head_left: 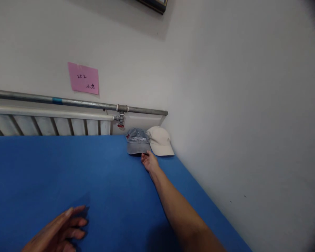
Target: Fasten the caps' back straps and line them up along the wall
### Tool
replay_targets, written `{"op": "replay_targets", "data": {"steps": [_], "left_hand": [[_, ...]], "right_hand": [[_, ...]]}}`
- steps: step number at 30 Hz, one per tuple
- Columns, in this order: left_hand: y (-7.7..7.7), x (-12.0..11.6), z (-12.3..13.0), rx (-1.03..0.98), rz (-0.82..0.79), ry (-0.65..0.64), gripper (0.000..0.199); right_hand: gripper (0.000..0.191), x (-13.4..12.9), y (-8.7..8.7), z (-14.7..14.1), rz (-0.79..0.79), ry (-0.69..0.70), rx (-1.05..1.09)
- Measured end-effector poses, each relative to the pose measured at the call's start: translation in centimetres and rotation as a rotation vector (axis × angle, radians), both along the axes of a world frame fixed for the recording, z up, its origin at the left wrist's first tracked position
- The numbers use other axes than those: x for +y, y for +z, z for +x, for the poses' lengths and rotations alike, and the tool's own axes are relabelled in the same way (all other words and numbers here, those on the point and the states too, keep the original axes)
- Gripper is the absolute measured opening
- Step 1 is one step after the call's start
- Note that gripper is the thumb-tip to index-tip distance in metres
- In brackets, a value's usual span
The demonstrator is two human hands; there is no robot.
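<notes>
A grey-blue cap (138, 140) with white lettering and a red mark sits at the far edge of the blue surface, its brim toward me. Right beside it is a cream cap (160, 141), in the corner by the wall. My right hand (150, 161) is at the right front edge of the grey-blue cap's brim, thumb at the brim and fingers curled below it, so it is closed on the brim. Low on the left, my left hand (65, 227) hovers over the blue surface with its fingers apart, holding nothing.
The blue surface (94, 175) reaches to the walls. Behind it run a white radiator (44, 124) and a metal pipe (86, 104) with a red-handled valve (121, 125). A pink note (84, 78) and part of a dark frame (157, 5) are on the wall.
</notes>
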State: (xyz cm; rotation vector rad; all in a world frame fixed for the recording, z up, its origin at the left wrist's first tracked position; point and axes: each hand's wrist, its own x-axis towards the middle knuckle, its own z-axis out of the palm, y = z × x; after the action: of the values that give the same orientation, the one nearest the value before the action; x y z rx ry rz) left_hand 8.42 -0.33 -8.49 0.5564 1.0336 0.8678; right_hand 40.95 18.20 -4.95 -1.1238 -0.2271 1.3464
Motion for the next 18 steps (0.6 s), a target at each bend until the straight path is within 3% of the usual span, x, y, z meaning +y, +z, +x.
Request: {"op": "replay_targets", "data": {"steps": [5, 8, 10, 13, 15, 18], "left_hand": [[0.7, 0.2, -0.1, 0.086, 0.026, -0.014, 0.054], [2.4, 0.3, -0.6, 0.15, 0.071, 0.096, 0.051], [4.1, 0.3, -1.1, 0.2, 0.077, 0.236, 0.04], [6.1, 0.6, -2.6, 0.177, 0.103, 0.583, 0.015], [6.3, 1.2, -4.5, 0.121, 0.108, 0.824, 0.003], [5.4, 1.2, -7.9, 0.108, 0.101, 1.067, 0.007]], "right_hand": [[0.022, -4.0, -0.2, -0.1, 0.015, 0.025, -0.096], [0.008, -7.0, -0.1, -1.1, 0.059, 0.033, -0.185], [0.013, -9.0, 0.2, -2.4, 0.086, 0.075, -0.236], [0.022, -11.2, 0.9, -4.8, 0.106, 0.222, -0.289], [0.027, -11.8, 1.1, -6.5, 0.123, 0.355, -0.324], [0.032, -12.1, 0.9, -8.4, 0.211, 0.529, -0.654]]}}
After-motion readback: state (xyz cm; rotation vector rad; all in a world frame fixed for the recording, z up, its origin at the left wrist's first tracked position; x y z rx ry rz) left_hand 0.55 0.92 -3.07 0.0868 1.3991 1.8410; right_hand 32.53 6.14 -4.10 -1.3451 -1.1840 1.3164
